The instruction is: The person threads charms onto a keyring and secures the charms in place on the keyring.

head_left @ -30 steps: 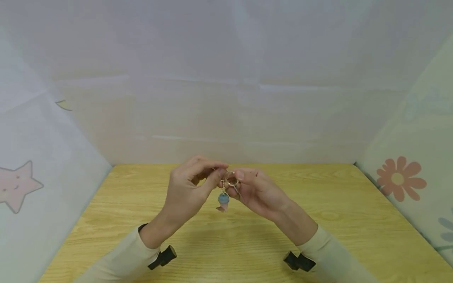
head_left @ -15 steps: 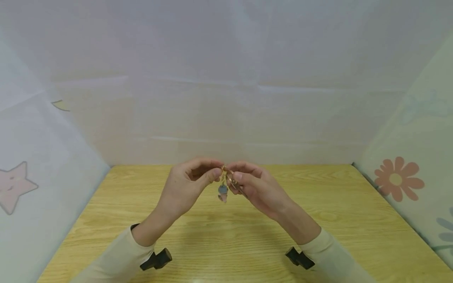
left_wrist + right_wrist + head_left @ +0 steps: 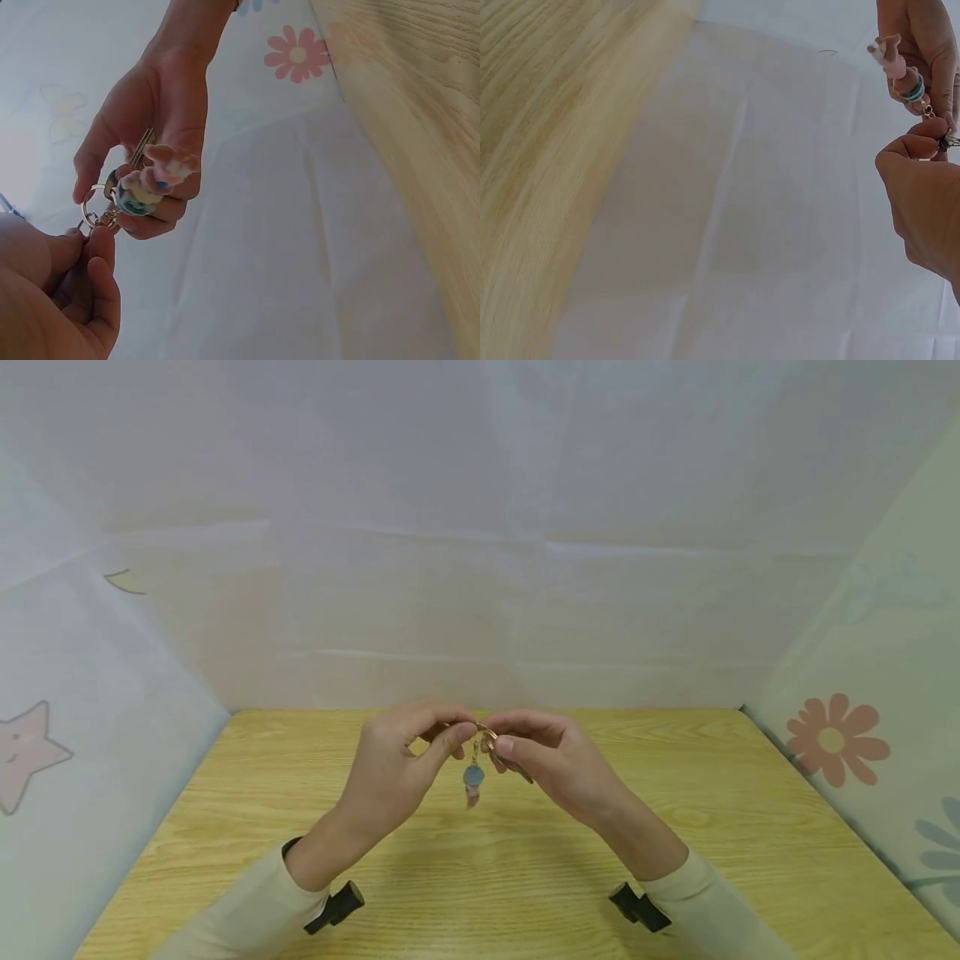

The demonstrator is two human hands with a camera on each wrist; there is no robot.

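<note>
Clearly both hands meet in mid-air above the pale wood-grain counter (image 3: 675,827), working on one small thing: a thin gold metal key ring (image 3: 91,217) with a little blue-and-pink figure charm (image 3: 473,779) hanging from it on a short clasp. The left hand (image 3: 397,768) has its thumb and forefinger pinched together on the ring's near edge, the other fingers curled loosely behind. The right hand (image 3: 555,764) is likewise clamped on the ring from the other side, and the left wrist view shows a flat metal key (image 3: 139,150) lying along its fingers, its head at the ring. Whether the key is already threaded on the ring or only pressed against it is too small to tell.

My reading is that the step in hand is working the key and the ring against each other, with the coil of the ring held steady by the left hand. The next move would call for a fine fingertip effort: prying or holding the coil's end apart while the key's hole is slid round, keeping both pinches firm so that the ring does not twist away. The charm dangles free below the fingers, well above the counter, and touches nothing there.

Cream sleeves (image 3: 262,910) cover both forearms, and a flower-printed cloth wall (image 3: 840,743) stands at the right.
</note>
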